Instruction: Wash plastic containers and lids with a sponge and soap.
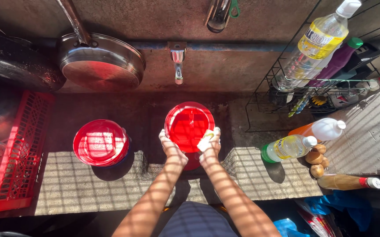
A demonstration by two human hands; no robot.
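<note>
Head view, left hand gripping red plate, right hand pressing sponge

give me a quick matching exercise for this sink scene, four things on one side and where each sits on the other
Things:
1. red plate
2. red crate
3. steel pan
4. tap

Places:
A. hanging on the wall, upper left
B. far left, beside the counter
C. held between both hands over the sink
D. on the wall pipe, above the sink

Pairs: 1-C, 2-B, 3-A, 4-D
</note>
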